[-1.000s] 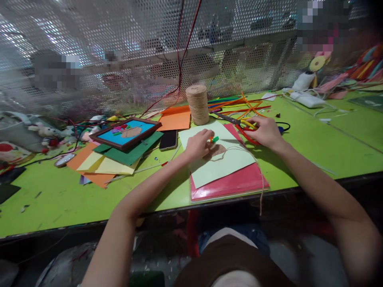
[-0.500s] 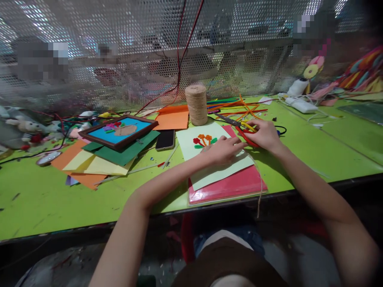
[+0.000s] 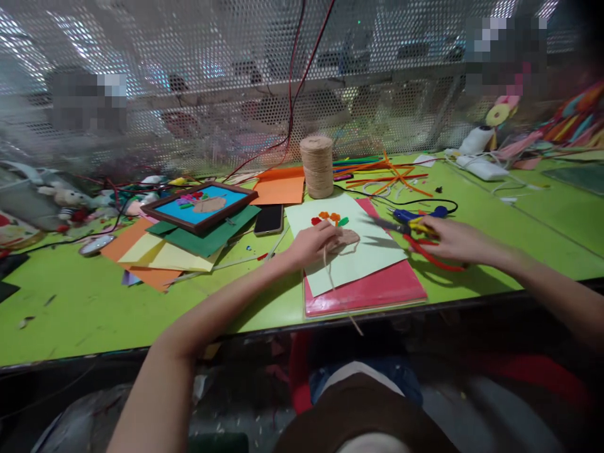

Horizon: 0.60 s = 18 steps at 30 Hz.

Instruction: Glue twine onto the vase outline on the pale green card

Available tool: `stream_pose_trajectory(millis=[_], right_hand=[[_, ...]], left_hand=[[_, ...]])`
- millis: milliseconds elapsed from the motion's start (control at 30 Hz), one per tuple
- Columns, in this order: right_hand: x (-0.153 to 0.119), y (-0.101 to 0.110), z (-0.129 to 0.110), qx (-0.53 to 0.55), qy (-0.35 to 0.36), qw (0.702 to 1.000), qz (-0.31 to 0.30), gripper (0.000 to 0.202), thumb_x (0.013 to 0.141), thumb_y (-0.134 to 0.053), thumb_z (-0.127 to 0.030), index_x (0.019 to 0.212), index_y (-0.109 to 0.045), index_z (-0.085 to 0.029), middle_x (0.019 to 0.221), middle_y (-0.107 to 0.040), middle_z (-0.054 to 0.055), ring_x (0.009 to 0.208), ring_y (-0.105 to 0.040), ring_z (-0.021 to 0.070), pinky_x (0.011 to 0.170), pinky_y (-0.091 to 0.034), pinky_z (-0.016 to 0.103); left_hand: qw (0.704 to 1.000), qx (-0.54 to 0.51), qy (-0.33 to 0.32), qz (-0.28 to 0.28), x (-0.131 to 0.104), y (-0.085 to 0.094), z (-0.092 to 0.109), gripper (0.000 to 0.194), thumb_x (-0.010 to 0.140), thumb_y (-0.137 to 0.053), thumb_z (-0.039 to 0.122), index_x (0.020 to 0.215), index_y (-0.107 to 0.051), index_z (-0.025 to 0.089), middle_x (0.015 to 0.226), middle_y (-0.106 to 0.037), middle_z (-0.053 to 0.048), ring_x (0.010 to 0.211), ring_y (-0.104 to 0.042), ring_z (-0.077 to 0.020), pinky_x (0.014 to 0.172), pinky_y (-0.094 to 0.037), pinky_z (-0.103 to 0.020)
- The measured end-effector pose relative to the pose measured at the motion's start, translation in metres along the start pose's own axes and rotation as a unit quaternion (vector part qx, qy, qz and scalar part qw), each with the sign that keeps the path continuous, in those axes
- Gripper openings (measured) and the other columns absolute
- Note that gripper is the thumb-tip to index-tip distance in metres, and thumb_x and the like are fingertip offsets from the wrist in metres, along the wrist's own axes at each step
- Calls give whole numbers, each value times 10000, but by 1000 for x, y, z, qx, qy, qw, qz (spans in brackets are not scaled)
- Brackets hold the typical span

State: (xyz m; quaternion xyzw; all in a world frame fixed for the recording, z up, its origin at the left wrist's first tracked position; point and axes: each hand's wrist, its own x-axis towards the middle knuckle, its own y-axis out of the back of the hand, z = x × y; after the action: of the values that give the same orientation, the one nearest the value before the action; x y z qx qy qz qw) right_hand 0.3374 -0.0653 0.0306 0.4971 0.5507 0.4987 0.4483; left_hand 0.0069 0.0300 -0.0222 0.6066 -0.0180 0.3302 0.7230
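Note:
My left hand point(image 3: 315, 244) rests on the pale green sheet point(image 3: 368, 255), its fingers closed on a length of twine point(image 3: 329, 272) that trails over the table's front edge. Beside the fingertips, a brown twine patch point(image 3: 348, 238) lies under fuzzy orange flowers point(image 3: 336, 218), a red flower and a green leaf. In my right hand point(image 3: 446, 239) is a pair of scissors point(image 3: 431, 255) with red and yellow handles. Their dark blades point left over the sheet's right side, blurred by motion. A blue tool point(image 3: 419, 214), perhaps a glue gun, lies just behind the scissors.
Under the sheet lies a red folder point(image 3: 368, 296). Behind stand a twine spool point(image 3: 317, 167) and orange pipe cleaners point(image 3: 389, 176). At left are a phone point(image 3: 268, 220), a framed picture point(image 3: 201, 204) and coloured papers point(image 3: 165, 251). A perforated metal screen point(image 3: 226, 94) closes the back.
My right hand has moved right and toward me with the scissors, away from my left hand. My left hand has drawn back left, and the loose twine now hangs from it across the sheet.

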Motion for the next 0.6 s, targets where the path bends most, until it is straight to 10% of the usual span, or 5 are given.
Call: stream_pose_trajectory(millis=[600], right_hand=[[-28, -23, -2, -52, 48, 996, 58, 251, 771, -669, -453, 895, -751, -251, 999, -763, 100, 860, -712, 318, 652, -532, 403]], left_hand=[[985, -140, 95, 41, -4, -23, -8, 255, 987, -337, 237, 989, -588, 193, 815, -669, -22, 712, -589, -133, 698, -465, -258]])
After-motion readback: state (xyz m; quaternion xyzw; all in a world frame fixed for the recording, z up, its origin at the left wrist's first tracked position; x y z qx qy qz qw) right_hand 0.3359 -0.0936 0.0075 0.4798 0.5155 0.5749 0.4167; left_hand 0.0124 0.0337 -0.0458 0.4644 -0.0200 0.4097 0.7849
